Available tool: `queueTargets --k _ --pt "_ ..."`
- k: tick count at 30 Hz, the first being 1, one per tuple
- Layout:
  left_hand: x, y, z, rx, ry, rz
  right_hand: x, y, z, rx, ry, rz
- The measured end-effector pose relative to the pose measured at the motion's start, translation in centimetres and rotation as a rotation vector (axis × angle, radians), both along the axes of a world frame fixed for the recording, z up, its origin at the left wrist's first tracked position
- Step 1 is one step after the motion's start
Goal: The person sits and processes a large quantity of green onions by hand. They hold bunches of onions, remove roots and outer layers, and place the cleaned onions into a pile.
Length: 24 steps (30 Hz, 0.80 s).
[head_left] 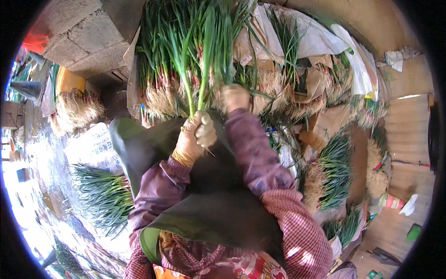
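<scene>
Two green onion stalks [197, 89] rise from my gloved left hand [197, 134], which is shut around their lower ends over the dark apron [216, 164]. A few thin roots poke out below the fist. My right hand [237, 97] is blurred by motion at the front of the heap of green onions [163, 62], beside blurred green leaves. Whether it grips any of them cannot be made out. The heaped onions stand with leaves up, reddish stems and pale, stringy roots towards me.
Right of the heap, more rooted onions [268, 89] lie partly under white sheeting [306, 38]. Onion bundles also lie at the right [334, 171] and left [104, 198]. A printed white sack [95, 148] is beside my left knee. A concrete block wall [92, 36] stands at upper left.
</scene>
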<state>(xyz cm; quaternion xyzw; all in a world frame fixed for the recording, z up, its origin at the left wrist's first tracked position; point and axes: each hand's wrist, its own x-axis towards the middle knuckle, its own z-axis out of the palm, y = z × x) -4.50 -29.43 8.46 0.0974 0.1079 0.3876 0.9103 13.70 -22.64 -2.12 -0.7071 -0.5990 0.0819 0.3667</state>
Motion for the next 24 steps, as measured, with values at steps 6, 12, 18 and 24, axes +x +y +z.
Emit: queueTargets --k 6,12,18,24 --pt "-1.7 0.6 -0.7 -0.119 -0.417 -0.108 4.8 -10.1 1.5 -0.706 -0.259 1.031" --pt "-1.4 0.5 -2.4 -0.189 -0.276 -0.118 -3.6 -4.1 7.7 -0.601 1.172 0.640" --pt "-1.0 -0.6 -2.6 -0.079 0.068 -0.087 -2.8 -5.3 -0.9 -0.284 -0.085 0.202" --pt "-1.1 0.5 -0.3 0.040 0.203 0.164 7.8 -14.8 -9.2 -1.040 -0.382 0.634"
